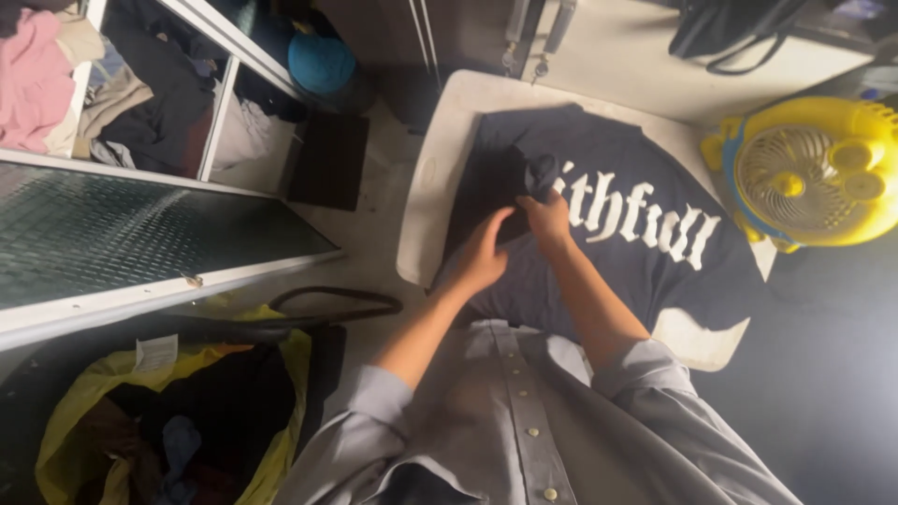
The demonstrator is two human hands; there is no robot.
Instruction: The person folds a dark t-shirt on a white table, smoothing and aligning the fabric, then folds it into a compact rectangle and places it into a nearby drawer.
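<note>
Two hands meet on the dark shirt (645, 252): left hand (482, 257) fingers spread flat, right hand (547, 213) fingers pinching its fold.

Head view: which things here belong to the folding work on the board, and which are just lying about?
In hand:
dark printed T-shirt
white board under it
left hand
right hand, gripping a fold

Lying about:
yellow fan
yellow bag of clothes
wardrobe shelf
blue cap

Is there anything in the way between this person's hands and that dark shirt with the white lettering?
Nothing visible. Both hands are already on the dark shirt: the left hand rests flat on its folded part and the right hand pinches a bunch of cloth.
</note>
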